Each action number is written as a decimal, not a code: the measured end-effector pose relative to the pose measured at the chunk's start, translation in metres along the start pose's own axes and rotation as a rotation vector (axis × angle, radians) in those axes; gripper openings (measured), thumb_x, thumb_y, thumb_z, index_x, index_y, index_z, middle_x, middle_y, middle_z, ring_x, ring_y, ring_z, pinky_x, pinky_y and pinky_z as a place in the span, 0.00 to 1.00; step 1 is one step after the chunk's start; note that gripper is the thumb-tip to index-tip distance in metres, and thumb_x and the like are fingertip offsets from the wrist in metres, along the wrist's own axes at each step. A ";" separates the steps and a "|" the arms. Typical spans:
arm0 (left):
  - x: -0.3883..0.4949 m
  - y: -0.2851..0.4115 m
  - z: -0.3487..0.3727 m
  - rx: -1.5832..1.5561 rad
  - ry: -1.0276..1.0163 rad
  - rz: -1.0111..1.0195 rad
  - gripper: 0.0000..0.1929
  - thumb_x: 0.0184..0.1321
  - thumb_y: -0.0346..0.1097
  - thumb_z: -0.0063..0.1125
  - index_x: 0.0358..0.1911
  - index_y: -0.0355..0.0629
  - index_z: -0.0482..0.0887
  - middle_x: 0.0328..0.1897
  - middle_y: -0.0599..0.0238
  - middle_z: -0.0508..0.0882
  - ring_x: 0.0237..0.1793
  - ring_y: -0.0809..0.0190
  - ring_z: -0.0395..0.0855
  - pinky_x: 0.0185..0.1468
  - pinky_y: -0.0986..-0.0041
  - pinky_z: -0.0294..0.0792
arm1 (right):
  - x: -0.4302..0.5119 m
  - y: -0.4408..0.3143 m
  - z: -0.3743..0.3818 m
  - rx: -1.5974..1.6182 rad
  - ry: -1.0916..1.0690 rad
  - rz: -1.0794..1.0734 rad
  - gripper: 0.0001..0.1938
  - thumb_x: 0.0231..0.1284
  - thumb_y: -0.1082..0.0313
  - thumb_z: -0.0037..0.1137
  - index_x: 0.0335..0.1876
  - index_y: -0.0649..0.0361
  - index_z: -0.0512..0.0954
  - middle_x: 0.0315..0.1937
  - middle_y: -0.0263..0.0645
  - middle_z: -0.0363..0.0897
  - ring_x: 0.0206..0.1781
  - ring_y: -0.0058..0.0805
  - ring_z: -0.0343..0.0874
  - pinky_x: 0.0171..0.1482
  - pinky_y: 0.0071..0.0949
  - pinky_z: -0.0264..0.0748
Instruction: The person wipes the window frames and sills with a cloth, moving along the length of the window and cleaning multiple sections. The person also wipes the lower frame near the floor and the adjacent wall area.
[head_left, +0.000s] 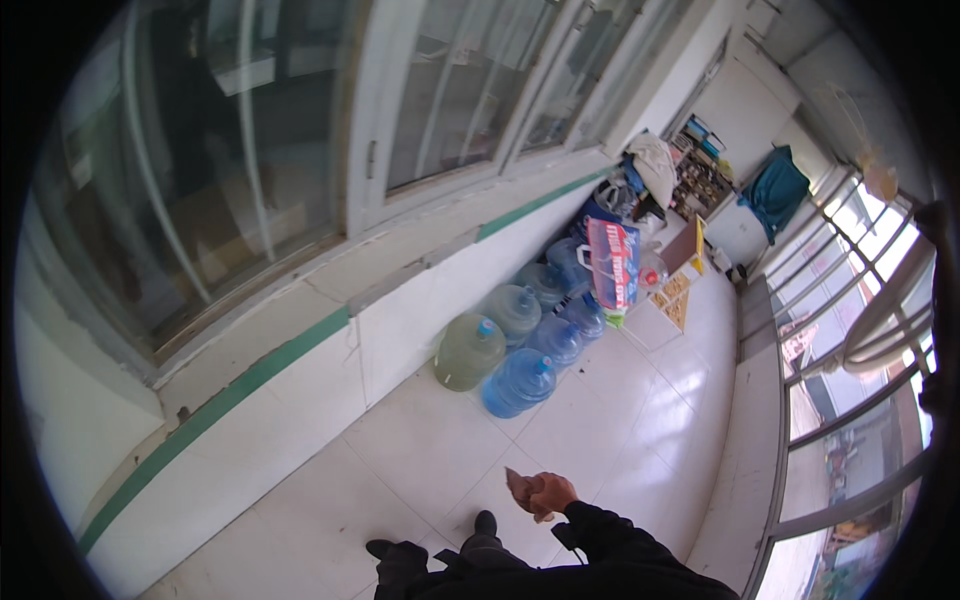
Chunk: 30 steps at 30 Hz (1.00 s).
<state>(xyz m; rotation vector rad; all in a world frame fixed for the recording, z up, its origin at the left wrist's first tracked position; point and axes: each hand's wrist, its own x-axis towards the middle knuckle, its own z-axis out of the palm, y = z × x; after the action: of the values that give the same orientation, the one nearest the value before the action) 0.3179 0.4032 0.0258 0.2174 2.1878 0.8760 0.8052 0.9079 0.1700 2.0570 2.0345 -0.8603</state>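
In my right hand (557, 493) is a crumpled brownish cloth (519, 487), held out over the tiled floor in front of my body. One pointed corner of it sticks out to the left, and a fold hangs below my fingers. My left hand is out of view. Ahead on the floor, apart from my hand, stand several large plastic water-cooler bottles. Nearest are a blue bottle (516, 391) and a greenish one (466, 358), both upright with blue caps. My shoes (485, 523) show on the tiles below.
Along the left runs a low white wall with a green stripe (247, 386), under sliding windows (457, 97). A red and blue printed bag (611, 262) stands behind the bottles, near a cardboard box (682, 251). Barred windows (825, 307) line the right side. Cluttered shelving (701, 180) stands farther back.
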 end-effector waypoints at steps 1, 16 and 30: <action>0.007 0.011 0.008 0.175 -0.030 0.195 0.07 0.56 0.35 0.60 0.23 0.50 0.78 0.24 0.61 0.79 0.31 0.49 0.79 0.33 0.54 0.71 | -0.011 0.037 -0.002 0.012 0.004 0.068 0.28 0.44 0.51 0.66 0.55 0.53 0.84 0.50 0.46 0.88 0.55 0.48 0.85 0.59 0.42 0.81; -0.035 0.220 0.257 0.213 -0.100 0.151 0.13 0.61 0.34 0.54 0.28 0.28 0.84 0.21 0.56 0.84 0.20 0.60 0.84 0.26 0.66 0.82 | -0.101 0.390 -0.007 0.443 0.086 0.549 0.31 0.44 0.50 0.68 0.57 0.57 0.83 0.51 0.47 0.89 0.56 0.48 0.86 0.60 0.40 0.82; -0.018 0.412 0.529 0.373 -0.190 0.235 0.12 0.61 0.34 0.59 0.31 0.28 0.87 0.25 0.54 0.87 0.21 0.58 0.86 0.26 0.64 0.81 | -0.041 0.479 -0.080 0.325 0.237 0.381 0.21 0.67 0.57 0.48 0.62 0.47 0.81 0.34 0.44 0.89 0.36 0.46 0.88 0.39 0.47 0.82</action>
<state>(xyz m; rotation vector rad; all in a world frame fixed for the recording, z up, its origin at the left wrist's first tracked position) 0.6565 0.9815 0.0504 0.7217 2.1564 0.5357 1.2877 0.8675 0.1123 2.7201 1.5865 -0.9586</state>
